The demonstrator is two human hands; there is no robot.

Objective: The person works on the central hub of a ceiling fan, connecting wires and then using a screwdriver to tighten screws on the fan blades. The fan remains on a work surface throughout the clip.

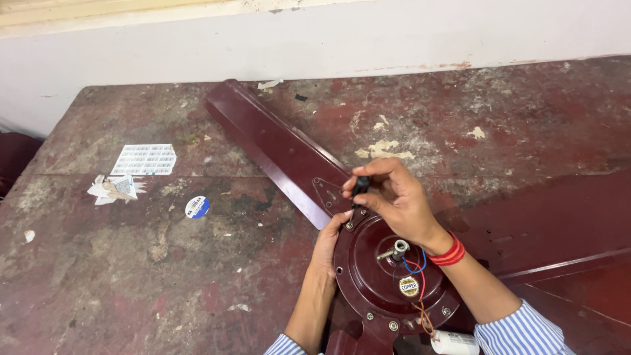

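A maroon ceiling fan lies on a worn red table. Its round motor housing sits near the bottom middle, with a metal shaft and blue, red and brown wires coming out of the centre. One blade runs up and left from the housing. My right hand pinches the black handle of a small tool held upright over the blade bracket. My left hand rests against the housing's left rim. A white cylindrical capacitor hangs at the wires' end.
A second blade extends to the right. Paper scraps, a printed white sticker and a round blue sticker lie on the table's left part. A pale wall stands behind the table.
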